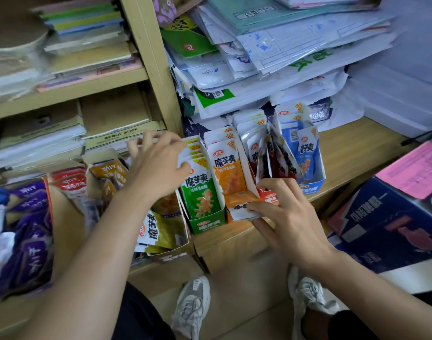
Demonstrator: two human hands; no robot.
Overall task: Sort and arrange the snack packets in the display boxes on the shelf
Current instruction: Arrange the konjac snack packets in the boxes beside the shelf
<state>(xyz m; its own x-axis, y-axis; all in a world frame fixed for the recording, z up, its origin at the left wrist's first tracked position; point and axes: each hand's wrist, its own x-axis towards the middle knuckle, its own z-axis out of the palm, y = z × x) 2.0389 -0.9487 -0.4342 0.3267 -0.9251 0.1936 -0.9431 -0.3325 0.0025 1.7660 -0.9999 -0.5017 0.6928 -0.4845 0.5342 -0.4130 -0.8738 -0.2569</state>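
From my end, the green snack packets (200, 192) sit upright in their green display box (207, 225) on the wooden shelf (357, 148). They look light, floppy and slick, so I'd pinch the stack by its top seams. Left hand (158, 165) has its thumb on them, but the fingers are blurred, so I can't tell if it's gripping. Right hand (286, 217) pinches a card flap (241, 213) at the red display box (268, 196), whose packets are too jumbled to read.

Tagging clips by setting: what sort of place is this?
Probably a small shop's storeroom or back office: snack display boxes on a wooden shelf, plastic mailers heaped behind them, paper files stacked in the cabinet.
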